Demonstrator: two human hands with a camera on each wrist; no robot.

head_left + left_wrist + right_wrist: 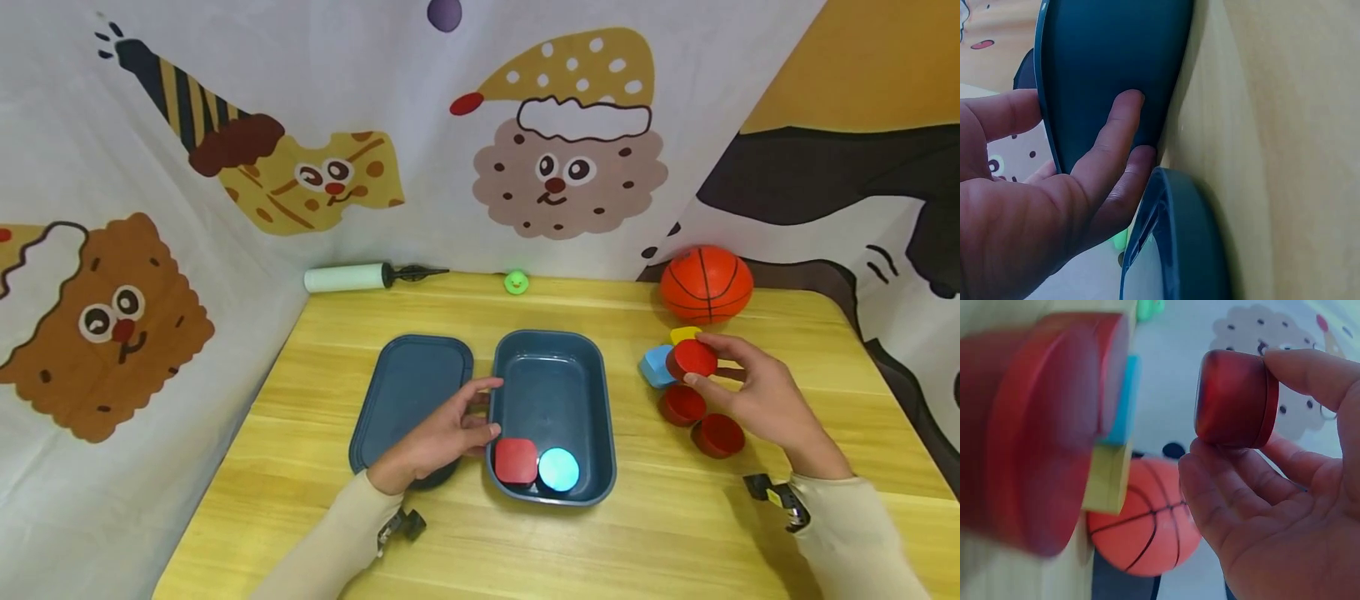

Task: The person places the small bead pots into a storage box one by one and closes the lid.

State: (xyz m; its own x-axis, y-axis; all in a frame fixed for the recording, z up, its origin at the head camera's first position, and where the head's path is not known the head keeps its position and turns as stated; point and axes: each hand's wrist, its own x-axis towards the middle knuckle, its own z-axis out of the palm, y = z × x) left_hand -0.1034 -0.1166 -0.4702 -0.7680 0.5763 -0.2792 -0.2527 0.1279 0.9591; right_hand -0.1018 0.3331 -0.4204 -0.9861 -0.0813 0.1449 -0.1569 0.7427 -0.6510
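Observation:
My right hand [765,396] pinches a small red round tin [692,360] between thumb and fingers, raised above the table. In the right wrist view this tin [1235,399] shows a lid seam near one end. Two more red tins [682,406] [718,437] stand below it, beside a light blue block [657,367] and a yellow block [684,334]. At the left wall of a dark blue box [609,417], my left hand [450,427] rests with extended fingers touching it. A red square-topped piece [516,461] and a shiny light blue round piece [558,469] lie inside the box's near end.
Left of the box lies a dark blue lid [408,392], partly under my left forearm. A small orange basketball [707,285] sits at the back right. Along the back edge are a pale hand pump [348,277] and a small green toy [516,282], before a printed cloth.

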